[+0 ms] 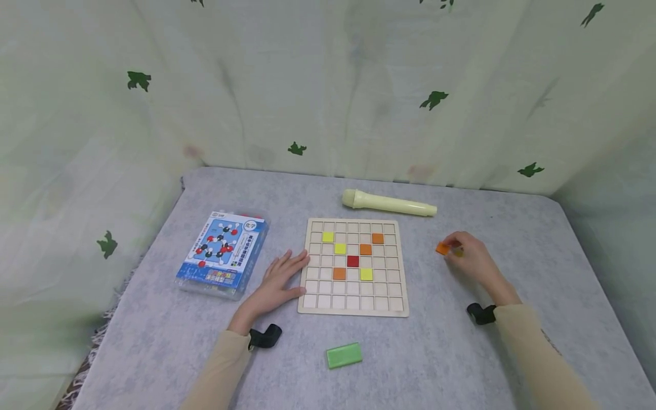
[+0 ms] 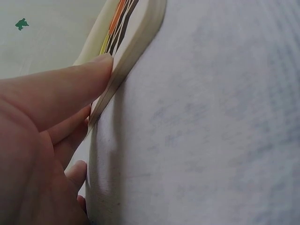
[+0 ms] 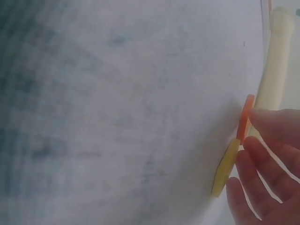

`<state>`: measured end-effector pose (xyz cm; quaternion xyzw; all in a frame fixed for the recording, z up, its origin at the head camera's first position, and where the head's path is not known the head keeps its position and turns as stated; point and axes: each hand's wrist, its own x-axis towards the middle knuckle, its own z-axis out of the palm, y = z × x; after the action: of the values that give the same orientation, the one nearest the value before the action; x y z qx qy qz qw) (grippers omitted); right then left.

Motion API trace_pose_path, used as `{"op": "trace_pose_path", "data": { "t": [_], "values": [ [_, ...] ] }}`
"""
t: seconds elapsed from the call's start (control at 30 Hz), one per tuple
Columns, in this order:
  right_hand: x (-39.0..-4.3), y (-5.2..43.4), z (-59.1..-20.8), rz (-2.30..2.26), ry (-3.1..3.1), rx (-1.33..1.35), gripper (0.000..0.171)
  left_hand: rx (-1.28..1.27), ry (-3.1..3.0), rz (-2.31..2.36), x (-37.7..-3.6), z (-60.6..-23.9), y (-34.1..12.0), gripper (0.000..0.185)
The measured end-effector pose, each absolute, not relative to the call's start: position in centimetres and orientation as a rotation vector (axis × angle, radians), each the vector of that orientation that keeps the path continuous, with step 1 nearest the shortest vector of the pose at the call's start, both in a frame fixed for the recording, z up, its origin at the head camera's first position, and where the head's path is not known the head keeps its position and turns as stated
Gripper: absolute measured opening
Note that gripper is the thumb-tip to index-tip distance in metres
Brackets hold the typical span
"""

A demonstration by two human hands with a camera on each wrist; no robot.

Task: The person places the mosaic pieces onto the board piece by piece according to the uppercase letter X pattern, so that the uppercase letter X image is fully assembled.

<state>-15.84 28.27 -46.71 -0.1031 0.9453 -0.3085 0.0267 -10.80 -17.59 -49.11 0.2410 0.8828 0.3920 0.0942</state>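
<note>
Grey table (image 1: pixel 154 341), right hand (image 1: pixel 468 256) on orange tile (image 1: pixel 442 248)

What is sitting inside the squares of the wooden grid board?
The wooden grid board holds seven tiles: three yellow tiles, three orange tiles and one red tile. Other squares look empty. The left hand covers only the board's left edge.

You face a grey mottled surface (image 1: pixel 461 364) with rounded far corners; a pale green curtain (image 1: pixel 328 85) printed with dark green leaves hangs behind its far edge.
</note>
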Motion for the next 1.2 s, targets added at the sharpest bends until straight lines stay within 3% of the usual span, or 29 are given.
{"op": "trace_pose_path", "data": {
  "t": [0.47,0.9,1.2],
  "values": [
    [-15.7,26.0,-46.3,-0.929,2.925,-0.388,0.022,0.722,2.624,1.157,-10.8,-49.1,-17.6,0.069],
    [-13.2,15.0,-45.1,-1.037,2.731,-0.802,0.022,0.694,2.629,1.151,-10.8,-49.3,-17.6,0.069],
    [-12.4,8.2,-44.9,-0.790,2.615,-1.106,0.022,0.690,2.633,1.127,-10.8,-49.2,-17.6,0.068]
  ]
}}
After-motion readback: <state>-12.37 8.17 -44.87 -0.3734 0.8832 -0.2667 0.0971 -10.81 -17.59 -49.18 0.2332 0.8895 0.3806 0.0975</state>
